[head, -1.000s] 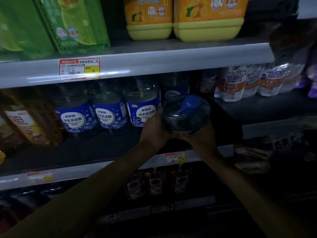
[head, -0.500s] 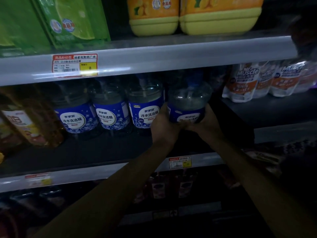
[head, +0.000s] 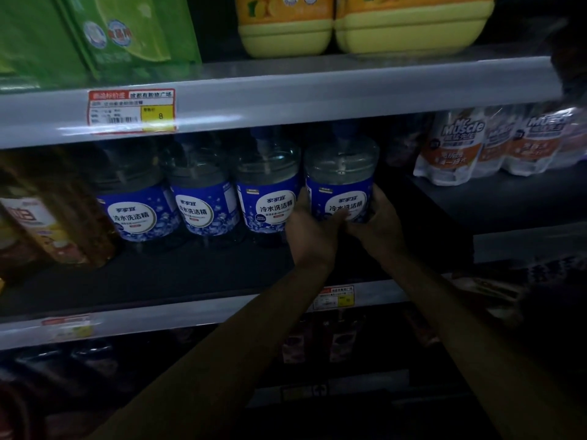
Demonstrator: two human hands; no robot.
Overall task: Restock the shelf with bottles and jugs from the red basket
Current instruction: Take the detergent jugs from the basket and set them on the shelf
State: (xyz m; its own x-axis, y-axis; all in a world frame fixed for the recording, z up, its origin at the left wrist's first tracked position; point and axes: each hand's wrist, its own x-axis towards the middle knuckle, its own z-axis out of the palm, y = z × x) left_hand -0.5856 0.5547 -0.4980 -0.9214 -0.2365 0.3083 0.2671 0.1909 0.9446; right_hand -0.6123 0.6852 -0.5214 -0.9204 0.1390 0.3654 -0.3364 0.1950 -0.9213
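Observation:
A clear jug with a blue label (head: 341,182) stands upright on the dark middle shelf (head: 190,274), at the right end of a row of three matching jugs (head: 266,188). My left hand (head: 309,230) grips its lower left side and my right hand (head: 379,223) grips its lower right side. Both palms cover the jug's base. The red basket is not in view.
Amber bottles (head: 47,217) stand at the left of the same shelf and white Mr Muscle pouches (head: 460,147) lie on a shelf to the right. Green packs (head: 104,36) and yellow jugs (head: 365,23) fill the upper shelf (head: 317,93). Dark goods sit on the lower shelf.
The jug went from tipped with its top toward me to upright, and both hands carried it back onto the shelf beside the row.

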